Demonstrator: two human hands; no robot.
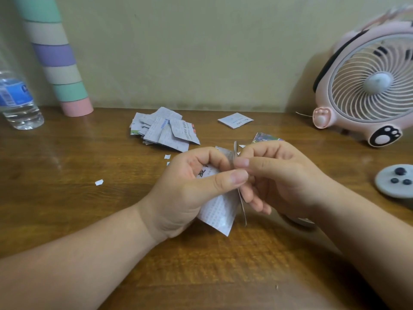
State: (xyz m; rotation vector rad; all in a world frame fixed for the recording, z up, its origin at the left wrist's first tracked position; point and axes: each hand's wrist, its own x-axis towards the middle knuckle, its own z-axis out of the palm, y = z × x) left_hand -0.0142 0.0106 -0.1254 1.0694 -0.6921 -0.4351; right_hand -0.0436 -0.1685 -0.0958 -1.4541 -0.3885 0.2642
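A printed sheet of paper [220,214] is held up over the middle of the wooden table [67,198], folded or torn along a line between my hands. My left hand [190,186] pinches its left part between thumb and curled fingers. My right hand [277,173] pinches the other part, which I see edge-on as a thin grey strip. The two thumbs nearly touch at the paper's upper edge. A pile of torn printed pieces [164,128] lies behind my hands.
A folded leaflet [235,120] and a colourful scrap [266,138] lie further back. Small white bits [99,182] dot the table. A water bottle [16,97] and striped tube [55,59] stand at left, a pink fan [366,86] and a grey disc [395,181] at right.
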